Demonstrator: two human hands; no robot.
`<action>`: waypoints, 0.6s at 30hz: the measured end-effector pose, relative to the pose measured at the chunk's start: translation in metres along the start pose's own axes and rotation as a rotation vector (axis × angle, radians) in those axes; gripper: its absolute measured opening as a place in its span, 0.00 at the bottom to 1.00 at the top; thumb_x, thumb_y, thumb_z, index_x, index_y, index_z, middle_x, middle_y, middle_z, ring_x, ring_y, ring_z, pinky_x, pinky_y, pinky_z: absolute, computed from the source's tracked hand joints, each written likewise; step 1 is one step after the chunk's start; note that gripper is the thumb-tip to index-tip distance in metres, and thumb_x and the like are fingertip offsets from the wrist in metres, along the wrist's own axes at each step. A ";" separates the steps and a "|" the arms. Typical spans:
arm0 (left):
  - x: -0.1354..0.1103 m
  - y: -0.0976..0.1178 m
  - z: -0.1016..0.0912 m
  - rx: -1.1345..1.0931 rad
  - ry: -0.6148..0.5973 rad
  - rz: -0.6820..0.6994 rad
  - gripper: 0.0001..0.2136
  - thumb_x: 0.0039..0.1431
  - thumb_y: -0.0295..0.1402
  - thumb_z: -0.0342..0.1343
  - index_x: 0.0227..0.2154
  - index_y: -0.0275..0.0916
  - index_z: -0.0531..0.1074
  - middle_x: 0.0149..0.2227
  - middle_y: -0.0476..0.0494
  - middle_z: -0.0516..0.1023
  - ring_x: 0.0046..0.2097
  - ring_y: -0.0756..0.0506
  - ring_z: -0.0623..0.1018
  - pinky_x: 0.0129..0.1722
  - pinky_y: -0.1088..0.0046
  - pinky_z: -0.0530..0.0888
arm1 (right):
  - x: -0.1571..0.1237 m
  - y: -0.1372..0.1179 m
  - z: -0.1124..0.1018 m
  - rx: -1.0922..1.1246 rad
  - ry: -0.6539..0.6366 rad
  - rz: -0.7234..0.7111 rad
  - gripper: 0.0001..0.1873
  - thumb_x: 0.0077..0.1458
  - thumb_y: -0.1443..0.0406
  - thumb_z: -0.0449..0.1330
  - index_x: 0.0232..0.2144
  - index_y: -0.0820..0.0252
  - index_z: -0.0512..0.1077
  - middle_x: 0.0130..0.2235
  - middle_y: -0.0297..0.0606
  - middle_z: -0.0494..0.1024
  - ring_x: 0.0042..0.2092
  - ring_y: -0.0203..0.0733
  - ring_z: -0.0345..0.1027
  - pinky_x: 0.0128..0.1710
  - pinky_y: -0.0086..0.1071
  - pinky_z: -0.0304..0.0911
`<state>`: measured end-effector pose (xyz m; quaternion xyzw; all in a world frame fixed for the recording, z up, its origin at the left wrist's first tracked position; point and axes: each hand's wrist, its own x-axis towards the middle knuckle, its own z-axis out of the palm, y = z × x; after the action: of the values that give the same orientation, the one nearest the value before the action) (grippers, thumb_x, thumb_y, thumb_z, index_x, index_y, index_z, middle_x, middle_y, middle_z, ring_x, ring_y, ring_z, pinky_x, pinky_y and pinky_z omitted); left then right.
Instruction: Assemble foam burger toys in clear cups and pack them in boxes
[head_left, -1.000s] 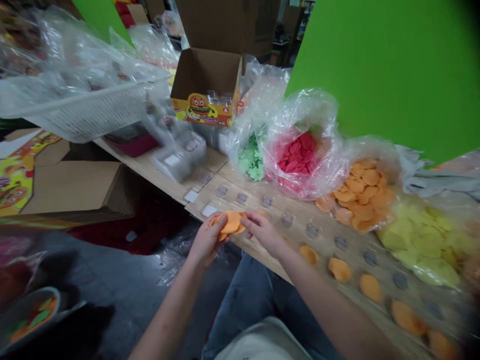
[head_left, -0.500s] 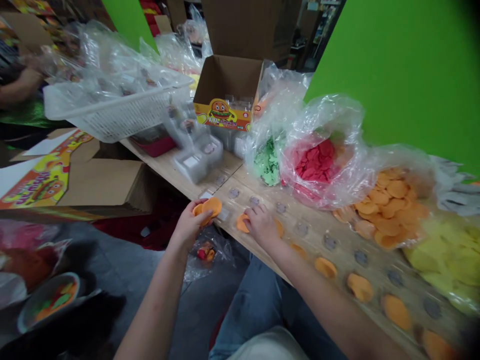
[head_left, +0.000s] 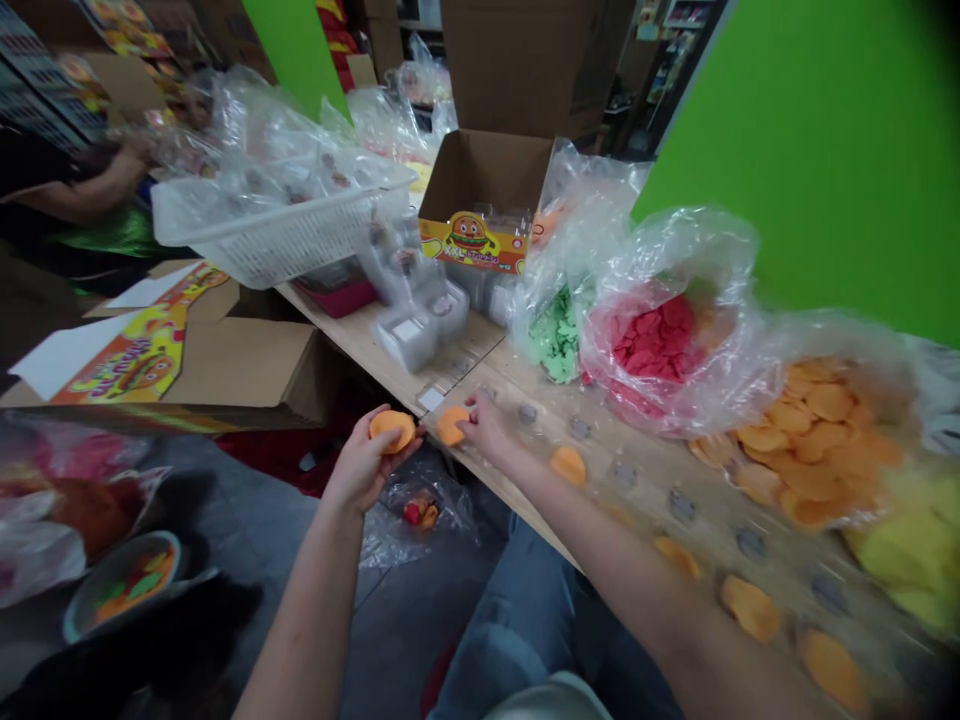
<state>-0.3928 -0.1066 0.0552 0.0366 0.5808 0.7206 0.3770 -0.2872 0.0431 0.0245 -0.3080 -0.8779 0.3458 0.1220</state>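
Observation:
My left hand is closed on a small stack of flat orange foam-like discs, held just off the table's front edge. The thumb rests over the top disc. My right hand pinches a single orange disc above the wooden table, near a clear plastic piece with a white label. Farther along the table edge lie more orange discs, partly behind my right forearm. Beside them runs a row of clear plastic packs with grey round marks.
Open plastic bags hold green pieces, red pieces, orange discs and yellow pieces. A printed carton, clear containers and a white basket stand behind. A co-worker's arm shows at far left.
My right hand has moved left along the table edge and now holds one orange disc. The discs in my left hand are less fanned out. The view has shifted slightly.

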 end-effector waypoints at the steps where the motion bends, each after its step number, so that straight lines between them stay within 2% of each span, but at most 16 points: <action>1: -0.002 0.000 -0.005 0.009 -0.005 -0.018 0.19 0.47 0.24 0.59 0.43 0.36 0.64 0.38 0.42 0.74 0.38 0.46 0.77 0.37 0.70 0.77 | -0.002 -0.002 0.001 -0.052 -0.007 -0.031 0.11 0.52 0.66 0.54 0.40 0.59 0.64 0.30 0.36 0.72 0.35 0.41 0.65 0.34 0.33 0.59; 3: -0.005 -0.001 -0.011 0.028 -0.010 -0.050 0.16 0.47 0.26 0.61 0.40 0.34 0.66 0.39 0.40 0.74 0.38 0.48 0.77 0.35 0.75 0.77 | -0.008 -0.006 0.002 -0.153 -0.015 -0.093 0.07 0.52 0.70 0.52 0.36 0.60 0.67 0.33 0.41 0.72 0.41 0.45 0.63 0.40 0.37 0.57; 6: -0.008 -0.002 -0.008 -0.012 0.008 -0.082 0.13 0.48 0.28 0.61 0.38 0.34 0.69 0.37 0.41 0.75 0.35 0.50 0.77 0.30 0.82 0.76 | -0.015 -0.009 -0.001 -0.274 -0.017 -0.151 0.10 0.54 0.73 0.48 0.32 0.61 0.69 0.38 0.48 0.71 0.47 0.50 0.59 0.43 0.41 0.56; 8: -0.008 0.000 -0.004 -0.069 -0.006 -0.109 0.11 0.50 0.29 0.59 0.39 0.35 0.70 0.38 0.41 0.76 0.35 0.50 0.77 0.30 0.81 0.76 | -0.017 -0.009 -0.004 -0.333 -0.015 -0.172 0.11 0.54 0.73 0.48 0.30 0.63 0.70 0.40 0.50 0.70 0.49 0.52 0.57 0.43 0.42 0.56; 11: -0.007 0.002 0.001 -0.100 -0.100 -0.140 0.12 0.51 0.26 0.57 0.41 0.37 0.69 0.40 0.41 0.75 0.36 0.49 0.78 0.34 0.77 0.77 | -0.016 -0.014 -0.011 -0.322 0.029 -0.204 0.08 0.54 0.69 0.52 0.30 0.64 0.71 0.40 0.50 0.70 0.49 0.52 0.57 0.45 0.43 0.56; 12: -0.007 0.002 0.002 -0.089 -0.121 -0.139 0.13 0.51 0.26 0.57 0.41 0.37 0.69 0.40 0.41 0.75 0.35 0.50 0.78 0.33 0.78 0.77 | -0.015 -0.017 -0.012 -0.239 0.053 -0.211 0.09 0.54 0.66 0.52 0.33 0.64 0.71 0.40 0.49 0.70 0.48 0.51 0.59 0.45 0.42 0.57; 14: -0.004 0.001 0.004 -0.055 -0.113 -0.115 0.14 0.49 0.26 0.59 0.40 0.37 0.69 0.37 0.44 0.75 0.32 0.52 0.77 0.31 0.80 0.76 | -0.013 -0.025 -0.013 0.072 0.045 -0.175 0.14 0.56 0.60 0.52 0.39 0.63 0.70 0.40 0.44 0.71 0.44 0.45 0.63 0.44 0.39 0.60; 16: -0.001 -0.002 0.008 0.007 -0.066 -0.066 0.14 0.47 0.28 0.61 0.38 0.36 0.69 0.33 0.46 0.75 0.29 0.53 0.76 0.28 0.81 0.75 | -0.009 -0.034 -0.011 0.444 -0.056 -0.058 0.17 0.55 0.56 0.52 0.41 0.61 0.69 0.38 0.39 0.73 0.38 0.39 0.66 0.37 0.33 0.63; 18: 0.004 -0.003 0.013 0.075 -0.027 -0.013 0.16 0.43 0.30 0.64 0.36 0.35 0.69 0.30 0.47 0.75 0.28 0.53 0.75 0.26 0.81 0.74 | -0.003 -0.042 -0.008 0.665 -0.147 0.061 0.17 0.53 0.55 0.53 0.40 0.60 0.69 0.35 0.36 0.74 0.34 0.36 0.67 0.31 0.29 0.64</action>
<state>-0.3877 -0.0940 0.0547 0.0567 0.6025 0.6953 0.3877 -0.3006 0.0216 0.0588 -0.2517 -0.7138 0.6380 0.1420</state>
